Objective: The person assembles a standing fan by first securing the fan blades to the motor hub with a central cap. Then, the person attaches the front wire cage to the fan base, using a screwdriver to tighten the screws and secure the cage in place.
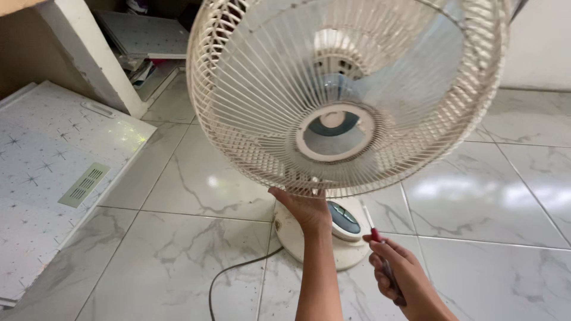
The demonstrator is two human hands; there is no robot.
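A cream fan (348, 95) stands on the marble floor (196, 184), its wire cage (238, 119) enclosing pale translucent blades (410, 77). The left hand (303, 208) presses open-palmed against the cage's near lower rim, gripping nothing. The right hand (395, 273), near right, has its grip closed on a red-handled screwdriver (375, 232), tip toward the fan's round base (321, 241).

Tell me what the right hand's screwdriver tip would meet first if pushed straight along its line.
The right hand aims the screwdriver up and slightly left. It would probably meet the lower rim of the fan grille first, though depth is unclear; it could pass in front.
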